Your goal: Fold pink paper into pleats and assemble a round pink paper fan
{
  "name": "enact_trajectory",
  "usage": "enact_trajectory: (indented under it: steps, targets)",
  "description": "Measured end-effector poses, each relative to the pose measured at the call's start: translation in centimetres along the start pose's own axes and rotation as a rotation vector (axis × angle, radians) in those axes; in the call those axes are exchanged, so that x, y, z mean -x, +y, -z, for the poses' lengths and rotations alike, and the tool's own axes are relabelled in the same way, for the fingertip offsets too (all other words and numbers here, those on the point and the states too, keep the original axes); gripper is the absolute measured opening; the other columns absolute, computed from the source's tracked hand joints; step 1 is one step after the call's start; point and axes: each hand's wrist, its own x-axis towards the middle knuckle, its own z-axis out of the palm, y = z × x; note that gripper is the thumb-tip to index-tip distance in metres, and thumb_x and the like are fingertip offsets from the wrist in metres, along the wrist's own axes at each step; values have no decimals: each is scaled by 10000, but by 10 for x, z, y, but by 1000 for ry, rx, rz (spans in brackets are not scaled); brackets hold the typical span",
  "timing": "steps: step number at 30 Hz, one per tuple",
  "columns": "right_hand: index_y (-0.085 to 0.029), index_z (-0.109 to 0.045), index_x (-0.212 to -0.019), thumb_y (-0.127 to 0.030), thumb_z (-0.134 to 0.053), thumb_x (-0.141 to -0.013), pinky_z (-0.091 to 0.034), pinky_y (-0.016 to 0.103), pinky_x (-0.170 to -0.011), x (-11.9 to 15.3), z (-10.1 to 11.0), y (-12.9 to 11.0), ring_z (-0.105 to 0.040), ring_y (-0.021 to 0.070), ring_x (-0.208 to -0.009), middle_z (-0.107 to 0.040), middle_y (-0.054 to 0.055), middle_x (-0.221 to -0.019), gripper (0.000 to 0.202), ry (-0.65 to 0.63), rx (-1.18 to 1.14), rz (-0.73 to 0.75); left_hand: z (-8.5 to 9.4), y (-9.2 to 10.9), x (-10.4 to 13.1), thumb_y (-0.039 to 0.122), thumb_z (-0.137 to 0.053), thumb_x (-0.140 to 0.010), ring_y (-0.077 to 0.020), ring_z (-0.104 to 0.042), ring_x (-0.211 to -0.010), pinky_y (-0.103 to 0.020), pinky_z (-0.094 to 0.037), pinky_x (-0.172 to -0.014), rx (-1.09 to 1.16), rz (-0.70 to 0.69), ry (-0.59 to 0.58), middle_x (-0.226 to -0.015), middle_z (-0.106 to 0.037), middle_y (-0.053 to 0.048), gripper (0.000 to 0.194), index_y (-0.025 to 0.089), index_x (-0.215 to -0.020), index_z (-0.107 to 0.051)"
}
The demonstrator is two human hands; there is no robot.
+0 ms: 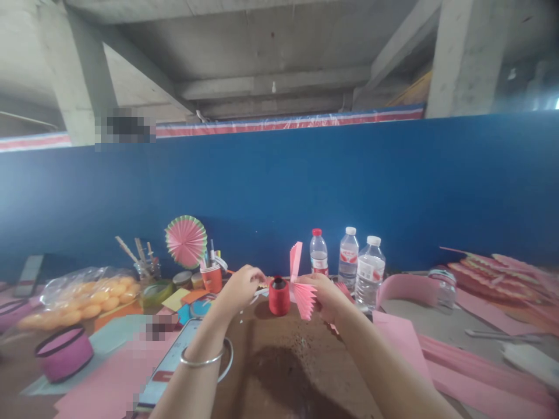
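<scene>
My right hand [322, 293] grips a pink pleated paper [304, 298] near its middle, and its folds fan out toward the left and upward. Just left of the paper, a red spool of thread [279, 298] with a dark core stands upright on the brown table [279, 372]. My left hand [250, 284] is on the spool's other side, apart from it, with fingers curled together. What those fingers hold, if anything, is too small to make out. A silver bangle [201, 362] circles the left wrist.
A phone [172, 361] lies by my left forearm, near a purple ring-shaped band [64, 353] and a bag of orange balls [94, 297]. Behind stand a round pleated fan [186, 241], an orange cup [211, 279] and water bottles [370, 273]. Pink paper sheets [399, 343] spread rightward.
</scene>
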Motion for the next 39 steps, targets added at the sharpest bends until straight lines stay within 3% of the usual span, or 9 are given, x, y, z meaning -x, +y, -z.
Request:
enact_trajectory:
  steps: [3,7,9,14,20,30,39]
  targets:
    - [-189,-389,-532,-358,-624,-677,-80,223,-384,1,-1,-1,-197,43,-359,-307,-91,-401,323,-6,29,5,-5,15,2,192,-389,-740,-186,-557,-778,-281,-394,-715,38,-22,46,-801,-611,-28,205,186,-795,-587]
    - [-176,-439,-555,-373,-614,-688,-70,228,-382,2,-2,-1,-194,40,-353,-331,-87,-405,295,-20,63,8,-26,31,7,198,-461,-721,-153,-560,-694,-247,-413,-638,132,-48,-63,-753,-604,2,125,187,-829,-523]
    - [-172,-459,-565,-370,-612,-688,-71,226,-376,2,-1,-1,-197,38,-347,-339,-85,-406,279,-16,79,3,-36,33,10,201,-448,-737,-130,-533,-604,-226,-397,-561,206,-16,-105,-710,-581,21,111,191,-838,-493]
    - [-174,-474,-589,-368,-603,-691,-70,216,-354,-1,0,0,-178,35,-328,-322,-97,-395,255,1,94,8,-49,34,10,174,-405,-748,-119,-486,-548,-211,-343,-515,209,14,-55,-611,-538,43,75,196,-776,-470]
    - [-196,-423,-556,-357,-594,-697,-54,216,-331,0,-2,-2,-141,40,-320,-226,-123,-362,274,5,75,35,-48,37,8,222,-421,-763,-120,-432,-539,-217,-288,-505,130,37,24,-550,-476,53,105,191,-679,-477]
    - [-198,-419,-536,-342,-580,-700,-56,215,-321,3,-4,-6,-153,39,-308,-249,-121,-351,272,-5,90,52,-45,31,5,226,-424,-750,-117,-419,-532,-214,-276,-493,76,17,31,-553,-469,52,121,183,-657,-488]
    - [-202,-407,-542,-368,-558,-715,-60,214,-321,2,0,-6,-146,39,-295,-248,-121,-343,283,4,141,72,-29,30,2,218,-410,-732,-131,-435,-593,-224,-297,-536,27,-4,33,-595,-477,40,122,179,-661,-500]
